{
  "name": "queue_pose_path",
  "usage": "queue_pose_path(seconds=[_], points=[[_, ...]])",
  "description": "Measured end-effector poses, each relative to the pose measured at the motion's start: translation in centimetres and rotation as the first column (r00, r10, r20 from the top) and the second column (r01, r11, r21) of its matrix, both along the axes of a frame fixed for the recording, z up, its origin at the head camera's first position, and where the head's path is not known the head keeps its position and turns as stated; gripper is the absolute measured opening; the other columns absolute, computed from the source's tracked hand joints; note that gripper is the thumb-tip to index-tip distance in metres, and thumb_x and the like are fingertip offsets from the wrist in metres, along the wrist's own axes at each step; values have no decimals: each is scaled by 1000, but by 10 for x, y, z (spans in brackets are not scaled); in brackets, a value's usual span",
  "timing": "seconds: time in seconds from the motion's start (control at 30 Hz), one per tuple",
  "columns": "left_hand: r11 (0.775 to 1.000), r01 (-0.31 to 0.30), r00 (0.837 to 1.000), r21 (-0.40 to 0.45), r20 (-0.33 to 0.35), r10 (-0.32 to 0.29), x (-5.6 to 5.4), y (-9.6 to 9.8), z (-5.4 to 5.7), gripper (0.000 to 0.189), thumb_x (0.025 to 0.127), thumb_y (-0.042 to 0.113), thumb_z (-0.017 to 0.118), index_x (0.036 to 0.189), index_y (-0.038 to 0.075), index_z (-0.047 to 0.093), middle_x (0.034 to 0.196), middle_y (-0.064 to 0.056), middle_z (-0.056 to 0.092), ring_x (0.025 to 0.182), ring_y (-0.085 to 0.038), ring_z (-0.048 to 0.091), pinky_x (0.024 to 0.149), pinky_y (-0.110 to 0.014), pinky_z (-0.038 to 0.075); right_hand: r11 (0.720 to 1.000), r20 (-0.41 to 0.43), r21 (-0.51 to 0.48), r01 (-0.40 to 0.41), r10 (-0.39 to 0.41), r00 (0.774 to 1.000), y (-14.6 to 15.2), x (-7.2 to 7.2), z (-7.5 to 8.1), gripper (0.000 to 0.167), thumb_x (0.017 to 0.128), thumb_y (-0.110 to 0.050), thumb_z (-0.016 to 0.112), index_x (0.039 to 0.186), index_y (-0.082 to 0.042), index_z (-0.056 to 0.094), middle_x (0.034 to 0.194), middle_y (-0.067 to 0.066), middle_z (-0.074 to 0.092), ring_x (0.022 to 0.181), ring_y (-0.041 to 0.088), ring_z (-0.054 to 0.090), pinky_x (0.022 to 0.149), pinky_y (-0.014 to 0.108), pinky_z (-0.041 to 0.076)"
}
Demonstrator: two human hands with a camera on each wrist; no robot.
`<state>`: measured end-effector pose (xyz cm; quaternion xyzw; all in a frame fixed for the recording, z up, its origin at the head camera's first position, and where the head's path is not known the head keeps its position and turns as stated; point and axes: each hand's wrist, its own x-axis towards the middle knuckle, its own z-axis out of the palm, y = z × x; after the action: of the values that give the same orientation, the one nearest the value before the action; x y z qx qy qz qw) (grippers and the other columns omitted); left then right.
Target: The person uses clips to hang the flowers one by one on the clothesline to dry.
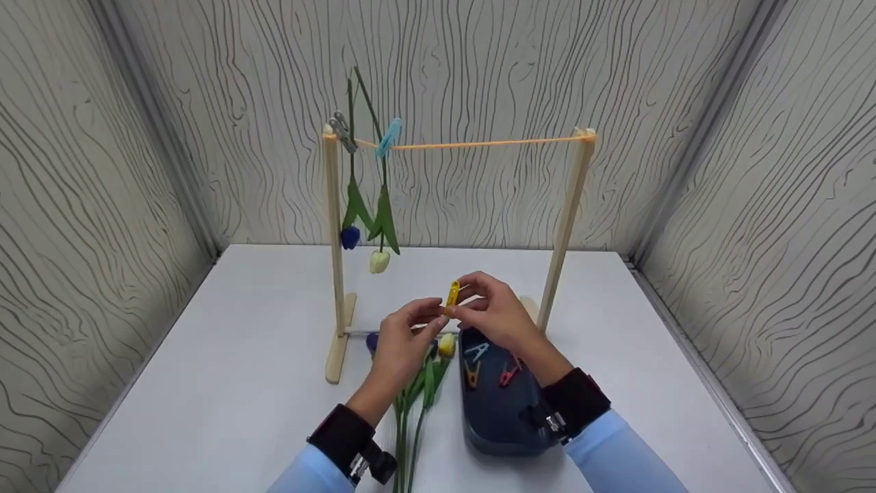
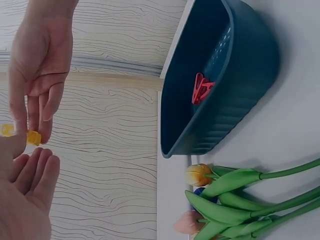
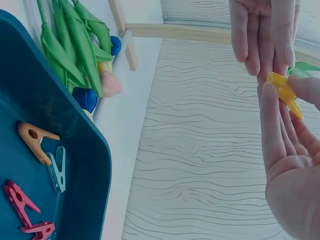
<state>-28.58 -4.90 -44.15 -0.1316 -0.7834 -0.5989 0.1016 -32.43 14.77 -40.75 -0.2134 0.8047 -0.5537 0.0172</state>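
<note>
A yellow clothespin point(image 1: 452, 294) is pinched between thumb and fingers of my right hand point(image 1: 498, 311), above the table's middle. My left hand point(image 1: 404, 339) comes in from the left, its fairly straight fingers and thumb right at the pin's lower end. From the right wrist, the yellow clothespin point(image 3: 284, 92) shows between the right thumb and index finger, with the left fingertips beside it. Behind the hands, an orange cord point(image 1: 479, 144) holds a blue tulip point(image 1: 350, 237) under a grey clothespin point(image 1: 342, 130) and a white tulip point(image 1: 379, 261) under a light blue clothespin point(image 1: 389, 137), both heads down.
Wooden posts point(image 1: 565, 233) carry the cord. Below the right forearm stands a dark blue bin point(image 1: 503, 438) with red, orange and light blue clothespins point(image 3: 58, 170). Left of it lie several tulips point(image 2: 240, 200), heads toward the frame's base bar. Patterned panels point(image 1: 438, 68) surround the white table point(image 1: 205, 383).
</note>
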Motion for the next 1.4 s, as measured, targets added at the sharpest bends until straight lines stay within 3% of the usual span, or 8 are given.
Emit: queue_pose_path(seconds=[0.3, 0.47, 0.67, 0.87, 1.1, 1.4], points=[[1000, -24, 1000, 15, 14, 24, -1, -4, -4, 29, 104, 17, 73, 132, 11, 78, 125, -9, 82, 109, -21, 77, 94, -29, 67, 997, 0, 48, -59, 59, 998, -4, 1, 0, 38, 101, -15, 78, 135, -4, 64, 121, 20, 76, 105, 20, 76, 88, 43, 70], [995, -48, 999, 84, 17, 47, -2, -6, -6, 24, 104, 13, 74, 127, 9, 80, 120, -11, 83, 103, -20, 80, 89, -24, 67, 996, -1, 46, -73, 73, 997, -8, 2, 4, 37, 103, -20, 76, 135, -4, 65, 127, 20, 74, 111, 23, 74, 89, 29, 67], [987, -30, 999, 157, -17, 33, -3, -1, -4, 22, 102, 8, 75, 123, 4, 80, 117, -17, 83, 103, -26, 82, 89, -25, 67, 999, 21, -26, -34, 34, 999, -8, 2, 11, 39, 106, -22, 73, 139, -3, 66, 131, 18, 73, 116, 19, 73, 93, 20, 63], [989, -33, 999, 146, -5, 35, 3, 5, -4, 21, 102, 11, 75, 123, 6, 80, 117, -14, 83, 104, -22, 81, 90, -24, 66, 996, 45, -89, -3, 7, 999, -2, 7, 10, 39, 105, -22, 74, 139, -3, 68, 128, 14, 75, 113, 11, 75, 97, 22, 63], [988, -29, 999, 153, -20, 33, 5, 4, -7, 22, 102, 8, 75, 123, 4, 80, 116, -17, 83, 105, -27, 81, 91, -26, 67, 993, 76, -116, 15, -6, 997, -5, 11, 8, 40, 103, -22, 77, 139, -5, 70, 128, 11, 76, 115, 11, 74, 102, 25, 62], [986, -34, 999, 161, 28, 30, 1, 7, -1, 24, 103, 10, 75, 126, 8, 80, 119, -12, 83, 108, -23, 82, 93, -24, 66, 988, 133, -145, 48, -29, 991, -5, 3, 13, 42, 101, -22, 79, 139, -8, 72, 127, 5, 77, 117, 13, 74, 104, 30, 63]])
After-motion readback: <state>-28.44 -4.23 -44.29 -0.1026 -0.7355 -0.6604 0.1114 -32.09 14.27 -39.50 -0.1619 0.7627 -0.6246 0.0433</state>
